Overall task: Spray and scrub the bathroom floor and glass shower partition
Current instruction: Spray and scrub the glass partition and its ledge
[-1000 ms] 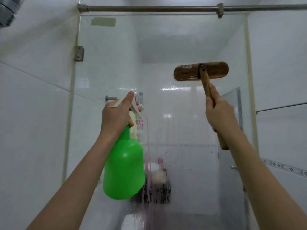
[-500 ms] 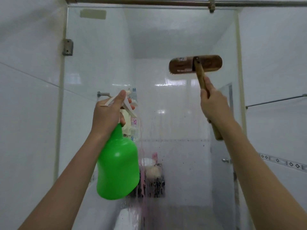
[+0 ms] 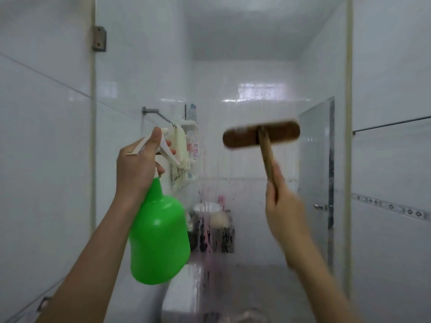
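We face the glass (image 3: 245,89), wet, with pink streaks down its lower middle. Left hand (image 3: 137,169): grip clamped round the neck of the green bottle (image 3: 161,241), fingers at the white trigger (image 3: 169,151), held up before the glass, left of centre. Right hand (image 3: 282,206): grip clamped on the handle of the brush (image 3: 261,135). The brush head is blurred, at the glass right of centre, and we cannot tell if it touches. A hinge (image 3: 99,38) sits high on the glass's left edge. Behind the glass are a bar (image 3: 151,111), a low rack (image 3: 212,231) of bottles, and a door (image 3: 314,159) at right. A rail (image 3: 391,124) runs along the wall right of the glass.
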Motion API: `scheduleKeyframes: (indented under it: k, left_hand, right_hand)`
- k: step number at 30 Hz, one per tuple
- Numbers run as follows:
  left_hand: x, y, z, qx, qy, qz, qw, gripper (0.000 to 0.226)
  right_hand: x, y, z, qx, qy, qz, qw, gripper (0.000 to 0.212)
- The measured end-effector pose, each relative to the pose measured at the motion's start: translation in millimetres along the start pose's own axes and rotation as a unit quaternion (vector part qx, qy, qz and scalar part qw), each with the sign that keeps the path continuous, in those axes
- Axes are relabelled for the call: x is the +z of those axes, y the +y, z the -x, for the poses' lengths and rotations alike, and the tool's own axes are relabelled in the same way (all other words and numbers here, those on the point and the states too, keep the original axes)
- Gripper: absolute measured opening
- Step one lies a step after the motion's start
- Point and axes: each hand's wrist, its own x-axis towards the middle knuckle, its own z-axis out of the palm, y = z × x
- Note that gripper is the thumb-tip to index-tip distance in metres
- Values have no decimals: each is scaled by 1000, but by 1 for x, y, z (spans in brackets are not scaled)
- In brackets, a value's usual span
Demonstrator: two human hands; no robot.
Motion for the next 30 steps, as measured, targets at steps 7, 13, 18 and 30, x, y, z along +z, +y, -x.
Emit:
scheduleKeyframes:
  k: [7,13,18,30]
  left_hand:
    - [-12,-17,15,-53,4,-3,999,31]
    - [-20,-32,26,-86,13,6,996,48]
    - [-34,-35,36,-86,30,-19,996,44]
    - [-78,-27,51,-66,85,-44,993,36]
  right_hand:
    - [11,-36,-35,-40,-16,42,998,54]
    - [35,-20,31,-11,-50,19,998,57]
    - [50,-51,-1,-32,-29,32,999,56]
    - [83,-53,37,-38,-73,-5,997,57]
